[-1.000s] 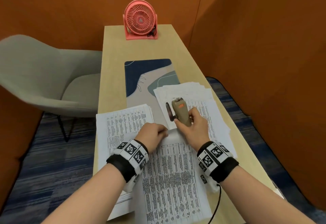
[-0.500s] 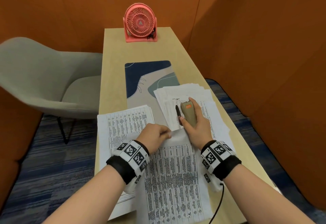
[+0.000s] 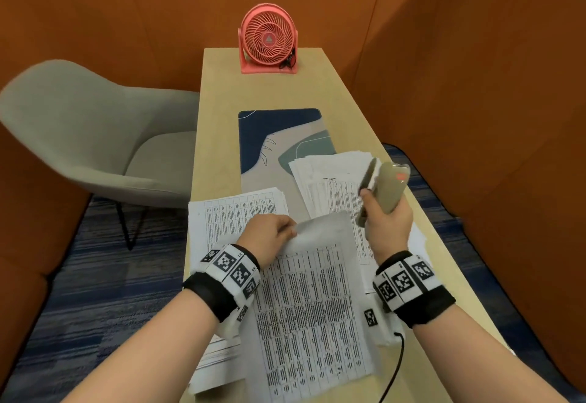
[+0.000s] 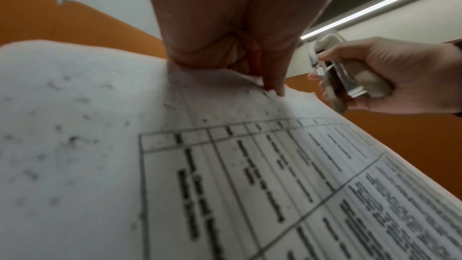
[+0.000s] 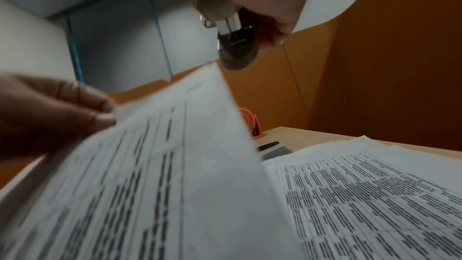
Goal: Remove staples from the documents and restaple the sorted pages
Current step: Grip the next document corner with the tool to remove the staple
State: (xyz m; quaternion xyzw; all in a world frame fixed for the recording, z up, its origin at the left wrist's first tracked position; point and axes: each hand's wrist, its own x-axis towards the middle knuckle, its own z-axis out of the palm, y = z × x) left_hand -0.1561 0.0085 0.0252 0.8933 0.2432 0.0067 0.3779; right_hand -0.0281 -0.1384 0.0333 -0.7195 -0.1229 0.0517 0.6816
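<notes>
We see the right hand [image 3: 388, 225] curled around a beige stapler [image 3: 385, 187], holding it lifted above the table [image 3: 222, 92], its nose pointing to the far side. The stapler sits just right of and slightly beyond the document's far right corner, not touching the paper. The left hand [image 3: 269, 237] pinches the far edge of the document [image 3: 310, 301] between thumb and fingers, raising that edge off the pile beneath; the wrist view shows the fingertips [image 4: 272, 84] closed on the paper's top margin. 2 other piles lie on the table: a left stack [image 3: 234, 212] under the left hand and a fanned right stack [image 3: 329, 174] beneath the stapler. A pink fan [image 3: 269, 38] stands at the far end.
</notes>
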